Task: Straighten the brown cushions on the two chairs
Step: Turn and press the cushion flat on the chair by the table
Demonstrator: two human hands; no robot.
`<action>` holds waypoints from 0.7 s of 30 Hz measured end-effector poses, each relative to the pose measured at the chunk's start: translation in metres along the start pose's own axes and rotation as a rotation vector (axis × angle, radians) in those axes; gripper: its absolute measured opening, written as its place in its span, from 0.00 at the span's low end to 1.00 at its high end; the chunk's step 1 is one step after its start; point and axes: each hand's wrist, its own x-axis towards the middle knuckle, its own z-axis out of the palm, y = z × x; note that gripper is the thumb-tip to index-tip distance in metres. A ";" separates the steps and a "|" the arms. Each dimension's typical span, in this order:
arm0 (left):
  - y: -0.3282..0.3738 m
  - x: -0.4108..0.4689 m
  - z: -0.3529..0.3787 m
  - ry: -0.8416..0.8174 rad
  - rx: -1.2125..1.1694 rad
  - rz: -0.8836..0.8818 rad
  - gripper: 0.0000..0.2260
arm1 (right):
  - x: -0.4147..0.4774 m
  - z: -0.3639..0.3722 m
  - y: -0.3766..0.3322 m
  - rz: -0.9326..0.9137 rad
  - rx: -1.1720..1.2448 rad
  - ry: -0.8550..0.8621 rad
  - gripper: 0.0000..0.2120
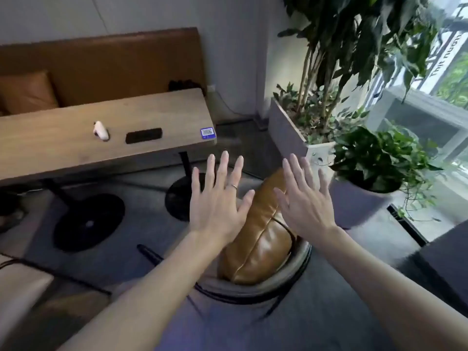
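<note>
A: Centre of the frame, both hands up! The left hand point(217, 198) is spread flat, fingers wide, a ring point(234, 186) on one finger, holding nothing.

B: Same for the right hand point(302, 198), open palm, fingers fanned, empty. Between and below them sits the brown cushion point(255, 239), standing on edge, tilted, in the round grey chair point(286, 274) at lower centre.

A: What's crowding it?

B: Left of centre, a wooden table point(76, 148) on black round bases point(88, 221). On top: a small white object point(100, 130), a flat black device point(143, 135), and a blue-edged tag point(207, 133) at its right corner.

A: Behind the table, upper left, a brown bench back point(114, 62) with another brown pillow point(27, 91) leaning on it.

B: Right side is greenery. A pale rectangular planter point(286, 127) holds tall-stemmed plants point(354, 46); in front, a round pot point(359, 201) carries a leafy bush point(374, 158), near the chair.

A: Far right, bright windows point(450, 79).
</note>
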 end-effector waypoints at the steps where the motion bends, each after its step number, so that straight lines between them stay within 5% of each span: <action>1: 0.006 -0.005 0.016 -0.063 -0.019 -0.019 0.31 | -0.008 0.017 0.006 0.031 0.011 -0.051 0.32; 8: 0.019 -0.053 0.118 -0.326 -0.170 -0.242 0.32 | -0.064 0.108 0.026 0.113 0.112 -0.213 0.33; 14: 0.021 -0.059 0.132 -0.278 -0.412 -0.393 0.29 | -0.073 0.128 0.021 0.232 0.242 -0.188 0.30; 21: 0.018 -0.076 0.131 -0.172 -0.940 -1.176 0.36 | -0.093 0.127 0.035 0.830 0.675 -0.294 0.29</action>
